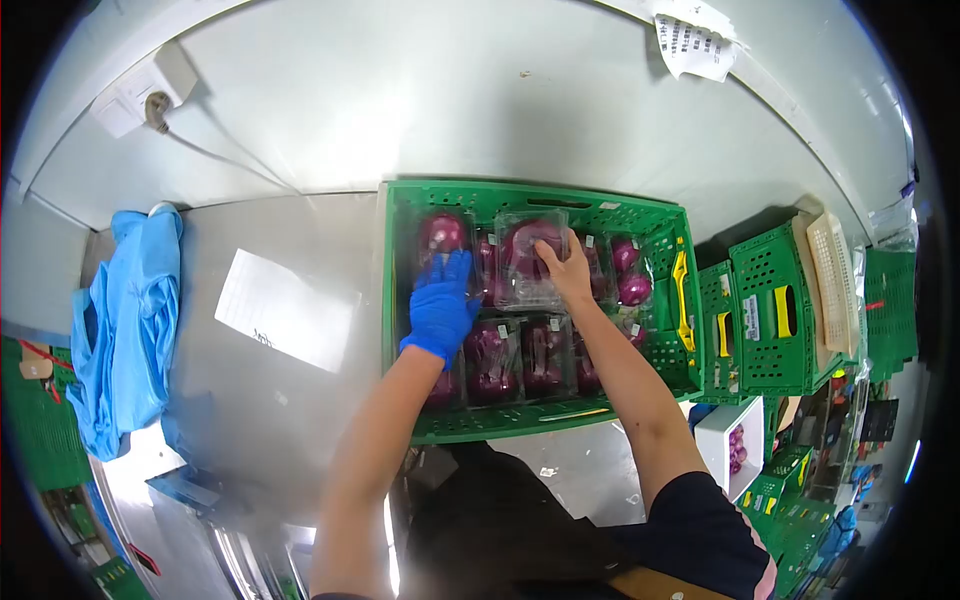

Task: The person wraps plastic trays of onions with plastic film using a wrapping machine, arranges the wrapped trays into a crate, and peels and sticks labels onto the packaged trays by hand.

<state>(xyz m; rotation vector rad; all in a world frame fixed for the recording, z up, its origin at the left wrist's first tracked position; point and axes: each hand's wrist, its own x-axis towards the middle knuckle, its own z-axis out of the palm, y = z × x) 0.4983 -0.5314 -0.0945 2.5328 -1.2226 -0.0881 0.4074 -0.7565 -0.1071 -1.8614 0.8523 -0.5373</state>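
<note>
A green plastic crate [540, 431] holds several clear plastic packs of red onions, set in two rows. My left hand [440, 308], in a blue glove, lies over the far-left pack, its fingers stretched out against a shiny red onion [443, 232]. My bare right hand [567, 268] grips the right side of a clear plastic pack of red onions [525, 262], thumb across the top; this pack sits higher than its neighbours, tilted a little. Nearer to me, more onion packs [492, 362] stand in the front row. The undersides of both hands are hidden.
The crate stands on a metal table [225, 400] against a pale wall. A white paper sheet [288, 308] and a blue garment [135, 320] lie to the left. More green crates [775, 310] stand at right, above a white box [728, 440] holding small purple produce.
</note>
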